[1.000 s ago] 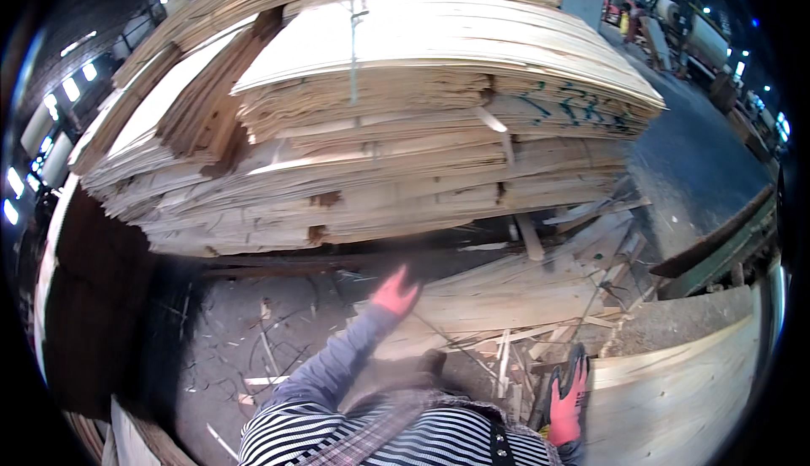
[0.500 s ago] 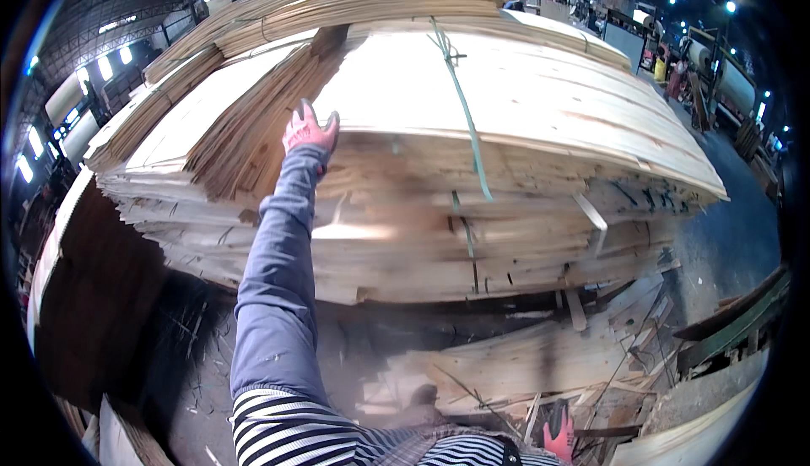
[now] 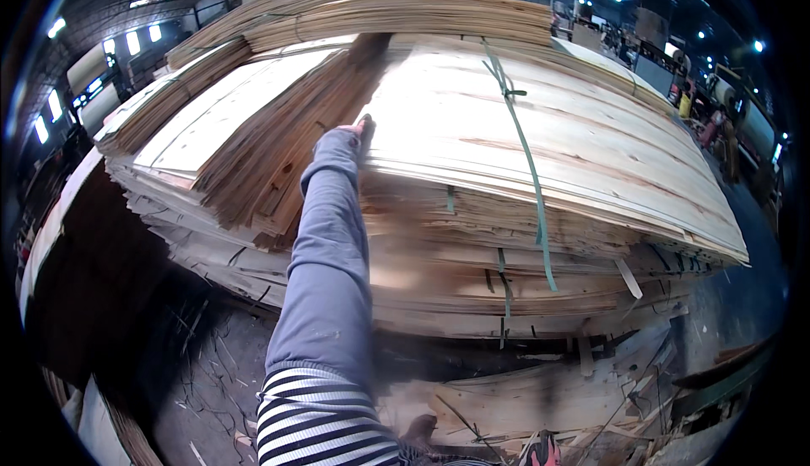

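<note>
My left arm, in a purple-grey sleeve, reaches forward to a broad stack of pale wood veneer sheets (image 3: 557, 128). At its near left corner is my left hand (image 3: 363, 124) in a pink and grey glove, touching the edge; the cuff hides most of its fingers. A green strap (image 3: 527, 154), knotted on top, runs over this stack and hangs down its front. Just left of the hand, a bundle of browner sheets (image 3: 278, 137) leans at a slant. Low at the bottom edge, my right hand (image 3: 544, 449), gloved alike, shows partly with its fingers apart and nothing visible in them.
More veneer bundles (image 3: 405, 23) lie across the far side. Lower layers of sheets (image 3: 472, 272) have ragged edges and a protruding strip. Broken veneer (image 3: 498, 398) litters the floor near my shoe (image 3: 420, 429). A dark upright stack side (image 3: 93, 272) stands at left, and boards (image 3: 726, 382) lie at right.
My left hand, spread over the stack's corner before, has moved forward and right along its edge, its fingers now mostly hidden. The view has shifted; my right hand sits lower in it.
</note>
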The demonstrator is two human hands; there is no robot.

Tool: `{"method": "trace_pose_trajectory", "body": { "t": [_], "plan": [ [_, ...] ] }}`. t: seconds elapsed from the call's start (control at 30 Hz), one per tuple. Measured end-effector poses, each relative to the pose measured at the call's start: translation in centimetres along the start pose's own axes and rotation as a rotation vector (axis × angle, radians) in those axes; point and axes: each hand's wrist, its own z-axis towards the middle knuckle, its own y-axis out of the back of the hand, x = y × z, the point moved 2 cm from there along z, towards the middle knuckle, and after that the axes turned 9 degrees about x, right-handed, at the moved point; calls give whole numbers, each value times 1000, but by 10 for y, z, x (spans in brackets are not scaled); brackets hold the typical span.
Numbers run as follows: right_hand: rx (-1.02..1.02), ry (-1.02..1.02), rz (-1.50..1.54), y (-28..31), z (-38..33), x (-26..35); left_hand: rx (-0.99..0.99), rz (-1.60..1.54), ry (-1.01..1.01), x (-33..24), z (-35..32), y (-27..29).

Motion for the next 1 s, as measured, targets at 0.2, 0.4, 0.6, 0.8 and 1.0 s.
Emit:
{"method": "trace_pose_trajectory", "body": {
  "t": [0.2,0.4,0.6,0.8,1.0],
  "plan": [
    [205,303,-678,16,-13,9,36,130,-8,-39,-149,16],
    [-62,229,256,68,23,49,-13,16,50,26,-227,-11],
    [194,769,1528,86,45,117,-234,-252,190,101,-373,-83],
    [-268,639,1671,84,-23,66,-220,-330,226,178,-575,-202],
    [-371,546,1446,32,-11,-93,251,-396,417,220,-671,-300]
  ]
}}
